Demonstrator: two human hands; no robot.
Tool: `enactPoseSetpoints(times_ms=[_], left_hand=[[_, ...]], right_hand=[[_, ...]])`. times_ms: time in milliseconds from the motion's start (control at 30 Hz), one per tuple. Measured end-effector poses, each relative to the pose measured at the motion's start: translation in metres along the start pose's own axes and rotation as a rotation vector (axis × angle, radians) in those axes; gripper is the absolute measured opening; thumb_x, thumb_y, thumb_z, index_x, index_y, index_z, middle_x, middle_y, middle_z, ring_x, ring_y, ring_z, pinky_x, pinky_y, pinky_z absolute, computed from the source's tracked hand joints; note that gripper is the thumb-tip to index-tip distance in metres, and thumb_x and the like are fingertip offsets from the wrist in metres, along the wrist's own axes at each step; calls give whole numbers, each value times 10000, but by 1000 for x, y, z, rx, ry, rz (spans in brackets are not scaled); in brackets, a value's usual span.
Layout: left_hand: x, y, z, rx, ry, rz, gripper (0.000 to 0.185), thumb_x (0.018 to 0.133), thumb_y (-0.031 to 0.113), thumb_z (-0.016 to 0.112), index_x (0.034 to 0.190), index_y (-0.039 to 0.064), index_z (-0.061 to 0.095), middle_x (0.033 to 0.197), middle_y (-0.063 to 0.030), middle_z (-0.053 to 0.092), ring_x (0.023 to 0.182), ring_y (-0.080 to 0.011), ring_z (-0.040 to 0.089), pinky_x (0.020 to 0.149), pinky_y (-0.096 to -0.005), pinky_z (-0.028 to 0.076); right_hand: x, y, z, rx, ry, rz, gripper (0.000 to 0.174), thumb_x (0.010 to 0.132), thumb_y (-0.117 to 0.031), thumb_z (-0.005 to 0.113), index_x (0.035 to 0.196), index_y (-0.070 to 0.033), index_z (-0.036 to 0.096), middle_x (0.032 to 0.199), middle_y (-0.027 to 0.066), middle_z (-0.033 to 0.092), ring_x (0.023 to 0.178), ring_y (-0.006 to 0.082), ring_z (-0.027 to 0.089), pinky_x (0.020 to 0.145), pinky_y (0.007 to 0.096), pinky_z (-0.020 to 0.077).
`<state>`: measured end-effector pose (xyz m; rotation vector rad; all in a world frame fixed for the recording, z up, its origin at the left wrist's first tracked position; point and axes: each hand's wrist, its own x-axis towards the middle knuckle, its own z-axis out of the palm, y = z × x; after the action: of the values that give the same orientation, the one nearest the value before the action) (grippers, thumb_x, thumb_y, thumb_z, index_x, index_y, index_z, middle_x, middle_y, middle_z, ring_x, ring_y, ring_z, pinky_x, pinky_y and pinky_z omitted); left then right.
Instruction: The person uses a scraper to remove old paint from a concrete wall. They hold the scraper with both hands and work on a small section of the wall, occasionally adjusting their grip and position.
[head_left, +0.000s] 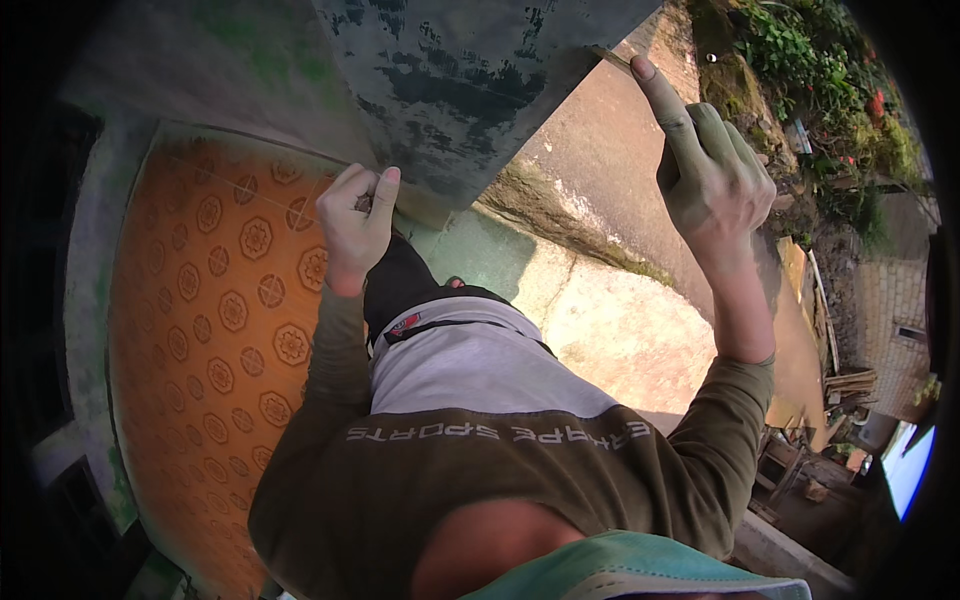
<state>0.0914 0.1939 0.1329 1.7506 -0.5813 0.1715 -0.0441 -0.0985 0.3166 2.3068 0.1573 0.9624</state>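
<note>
A grey pillar-like surface (450, 97) with dark, patchy marks fills the top middle of the view. My right hand (712, 165) is beside its right edge, index finger extended along a thin, flat strip or blade (613, 58) whose tip meets that edge. The other fingers are curled; the strip's full shape is hidden. My left hand (362, 217) is curled into a loose fist near the lower left corner of the surface, thumb raised. Something small and dark shows between its fingers; I cannot tell what it is.
Orange patterned floor tiles (232, 300) lie to the left, bordered by a pale wall (90, 262). On the right are a rough concrete ledge (600, 135), a sunlit slab (630, 322), plants (802, 67) and stacked wood (851, 382).
</note>
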Motion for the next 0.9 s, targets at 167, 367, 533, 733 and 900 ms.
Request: enactPoseSetpoints(times_ms=[167,367,533,733,900], left_hand=[[-2,-2,0,-26,17,-59,404,960,156,708,664,-38,511,612,-62,374,534,-147,313,504,-340,259],[-2,0,0,-5,1,-19,410,960,163,706,663,-40,509,610,-67,382,531,-162,313,504,-345,268],[-1,0,-1,25,4,-14,424,960,169,707,657,-42,498,606,-69,380,522,-168,318,504,-350,270],[-3,-2,-2,32,-21,-27,427,965,171,700,654,-42,500,599,-71,374,520,-169,319,503,-353,272],[-8,-8,-4,45,-22,-16,428,967,175,697,655,-44,502,599,-79,392,515,-170,338,507,-355,285]], right_hand=[[2,2,9,-8,94,49,763,791,-76,660,1441,-464,560,658,-54,394,519,76,399,453,271,344],[2,2,1,33,52,19,786,750,-39,661,1421,-442,593,650,-52,401,497,86,391,429,279,331],[1,-3,-3,14,19,112,805,734,-19,660,1418,-437,596,656,-51,419,502,86,403,435,283,349],[-2,3,3,67,33,12,732,763,-15,657,1380,-409,641,656,-36,462,520,100,455,466,300,390],[-37,-24,20,613,60,240,629,831,75,670,1401,-190,643,726,53,625,543,159,534,501,294,433]])
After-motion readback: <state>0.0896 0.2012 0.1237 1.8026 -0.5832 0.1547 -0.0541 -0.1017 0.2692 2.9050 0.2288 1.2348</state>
